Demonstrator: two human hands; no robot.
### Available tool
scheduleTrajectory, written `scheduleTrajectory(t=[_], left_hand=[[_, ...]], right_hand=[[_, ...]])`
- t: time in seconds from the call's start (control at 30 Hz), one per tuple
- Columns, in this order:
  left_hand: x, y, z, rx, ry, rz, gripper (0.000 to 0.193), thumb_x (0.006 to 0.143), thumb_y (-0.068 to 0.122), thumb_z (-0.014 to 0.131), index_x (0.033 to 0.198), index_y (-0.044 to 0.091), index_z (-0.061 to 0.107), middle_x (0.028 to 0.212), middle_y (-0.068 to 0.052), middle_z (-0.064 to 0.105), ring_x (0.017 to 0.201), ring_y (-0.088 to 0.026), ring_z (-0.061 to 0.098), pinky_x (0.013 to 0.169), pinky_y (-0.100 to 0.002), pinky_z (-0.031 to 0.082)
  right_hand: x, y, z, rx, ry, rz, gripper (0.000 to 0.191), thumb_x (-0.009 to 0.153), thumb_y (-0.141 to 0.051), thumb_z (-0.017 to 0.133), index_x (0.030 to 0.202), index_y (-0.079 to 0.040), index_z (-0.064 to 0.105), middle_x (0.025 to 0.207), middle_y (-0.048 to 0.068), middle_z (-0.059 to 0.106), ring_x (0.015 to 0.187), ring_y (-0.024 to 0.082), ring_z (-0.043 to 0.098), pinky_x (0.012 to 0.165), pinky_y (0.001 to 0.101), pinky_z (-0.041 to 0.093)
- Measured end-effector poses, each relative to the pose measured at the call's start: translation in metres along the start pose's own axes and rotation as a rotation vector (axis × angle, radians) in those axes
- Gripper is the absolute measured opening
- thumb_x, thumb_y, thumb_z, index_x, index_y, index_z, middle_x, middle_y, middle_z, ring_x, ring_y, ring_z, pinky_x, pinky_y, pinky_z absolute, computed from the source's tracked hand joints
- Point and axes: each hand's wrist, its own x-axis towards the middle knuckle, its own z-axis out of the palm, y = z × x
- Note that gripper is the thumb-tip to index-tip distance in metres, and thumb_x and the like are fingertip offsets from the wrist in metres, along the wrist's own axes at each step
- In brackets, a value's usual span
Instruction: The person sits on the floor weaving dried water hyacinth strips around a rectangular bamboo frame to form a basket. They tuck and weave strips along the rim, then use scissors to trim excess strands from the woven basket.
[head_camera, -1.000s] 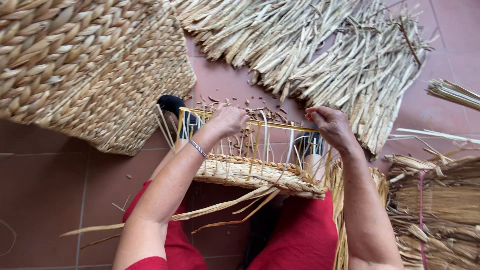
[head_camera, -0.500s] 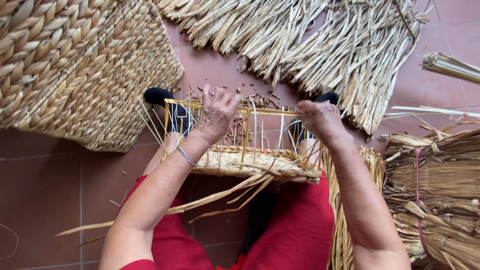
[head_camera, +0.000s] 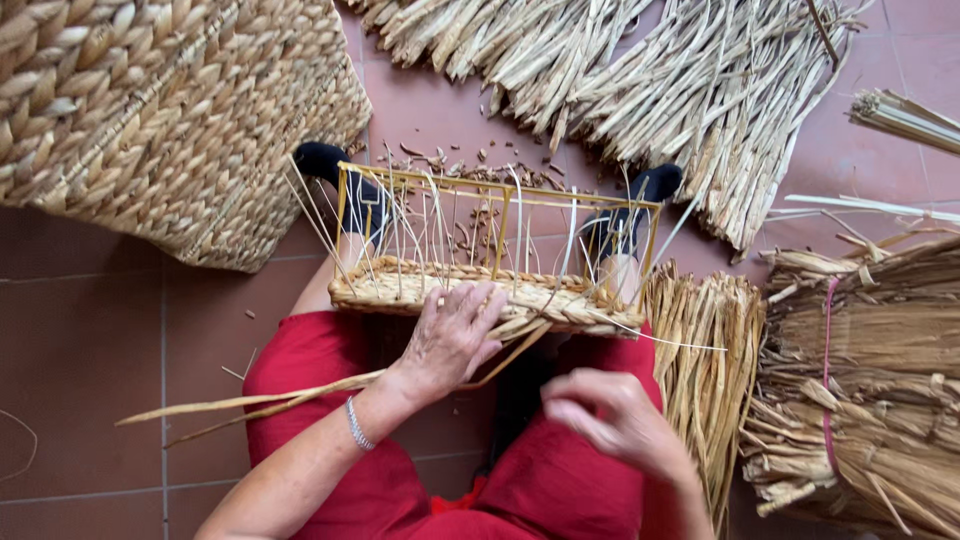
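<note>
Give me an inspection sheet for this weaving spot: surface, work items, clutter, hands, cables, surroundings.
Surface: reddish floor tiles, scattered with dry chips.
Work items: yellow wire frame with a woven straw base; a long straw strand trails from it.
Clutter: loose straw pile beyond the frame; tied bundles at right.
Hands: left hand rests on the woven base; right hand is blurred and its grip cannot be told.
Cables: nothing seen.
Surroundings: large woven basket at upper left.

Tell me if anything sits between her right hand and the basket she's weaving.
Nothing solid blocks it. The right hand hovers over the red lap, apart from the basket. Only loose straw strands trail across the gap. The left hand rests on the woven edge.
</note>
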Motion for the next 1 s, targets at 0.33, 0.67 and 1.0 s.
scheduleTrajectory(t=[0.33,0.67,1.0], left_hand=[[-0.02,-0.015,0.071,-0.1,-0.18,-0.194,0.007,0.089,0.01,0.066,0.09,0.006,0.06,0.089,-0.012,0.064,0.089,-0.032,0.064,0.079,-0.044,0.053],[-0.016,-0.023,0.053,-0.307,-0.348,-0.446,0.024,0.097,0.029,0.065,0.086,0.007,0.066,0.074,-0.018,0.071,0.071,-0.036,0.071,0.066,-0.048,0.056],[-0.023,-0.016,0.014,0.091,0.039,-0.239,0.025,0.087,0.025,0.076,0.102,0.008,0.065,0.106,-0.011,0.063,0.105,-0.029,0.06,0.091,-0.044,0.048]], right_hand=[[0.061,0.067,0.048,-0.447,0.578,-0.012,0.019,0.091,-0.011,0.074,0.108,-0.003,0.071,0.097,0.017,0.074,0.087,0.034,0.073,0.076,0.0404,0.057],[0.089,0.094,0.055,-0.392,0.625,0.118,0.01,0.091,-0.015,0.076,0.089,-0.007,0.072,0.081,0.01,0.073,0.071,0.029,0.072,0.066,0.0385,0.055],[0.093,0.094,0.059,-0.43,0.724,0.021,0.03,0.086,-0.012,0.079,0.114,-0.006,0.07,0.091,0.008,0.071,0.074,0.024,0.072,0.064,0.0358,0.056]])
